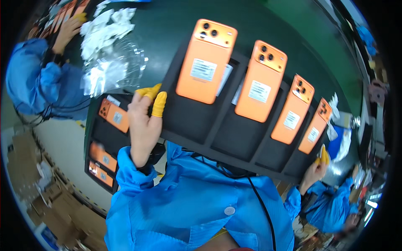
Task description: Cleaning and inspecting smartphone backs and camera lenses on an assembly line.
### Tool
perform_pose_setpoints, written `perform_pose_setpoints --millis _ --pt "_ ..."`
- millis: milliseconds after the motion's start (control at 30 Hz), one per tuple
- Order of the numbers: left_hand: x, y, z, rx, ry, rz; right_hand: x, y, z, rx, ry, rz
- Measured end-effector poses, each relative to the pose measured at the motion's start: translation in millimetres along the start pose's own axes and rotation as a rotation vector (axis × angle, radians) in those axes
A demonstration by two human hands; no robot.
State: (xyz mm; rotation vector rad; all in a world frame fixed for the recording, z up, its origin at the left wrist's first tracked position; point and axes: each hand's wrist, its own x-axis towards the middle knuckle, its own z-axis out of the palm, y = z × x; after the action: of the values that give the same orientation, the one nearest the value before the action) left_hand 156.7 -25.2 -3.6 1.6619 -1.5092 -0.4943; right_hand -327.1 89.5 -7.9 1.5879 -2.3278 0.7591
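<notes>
A black compartment tray [185,118] spans the view in front of my chest, tilted down to the right. My left hand [145,119], with yellow finger cots on some fingertips, grips its left end. At the far right end my right hand [315,170], also in yellow finger cots, holds the tray's edge; its grip is partly hidden. Several orange smartphones lie in a row in the compartments, backs up, each with a white label: a large-looking one [203,83] nearest my left hand, then a second phone [252,106], a third [284,134] and one [309,144] beside my right hand.
Another black tray [95,129] with orange phones stands at the left below the green table [163,25]. Crumpled white tissues [106,31] and clear plastic film [113,69] lie on the table. A co-worker's blue sleeve [31,79] is at the left; cardboard boxes [67,209] fill the lower left.
</notes>
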Motion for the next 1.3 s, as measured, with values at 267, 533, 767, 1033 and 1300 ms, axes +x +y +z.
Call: perform_pose_setpoints --millis 267,533,767,1033,1300 --pt "4.8 3.7 -4.9 0.062 -0.041 0.005 -2.2 -1.7 9.7 0.158 0.066 0.091" --pt "15.4 3.0 -5.9 0.208 -0.147 0.023 -3.6 -13.1 14.6 0.175 0.085 0.106" --pt "17.3 10.6 -2.3 0.321 -0.179 -0.031 -12.8 -17.2 6.5 0.254 0.068 0.177" --pt "23.1 0.2 -3.5 0.306 -0.169 0.101 -11.7 -24.1 5.7 0.316 0.075 0.182" --pt "23.3 -7.6 -4.2 0.098 -0.162 0.039 -6.4 -42.0 3.1 0.139 0.039 0.076"
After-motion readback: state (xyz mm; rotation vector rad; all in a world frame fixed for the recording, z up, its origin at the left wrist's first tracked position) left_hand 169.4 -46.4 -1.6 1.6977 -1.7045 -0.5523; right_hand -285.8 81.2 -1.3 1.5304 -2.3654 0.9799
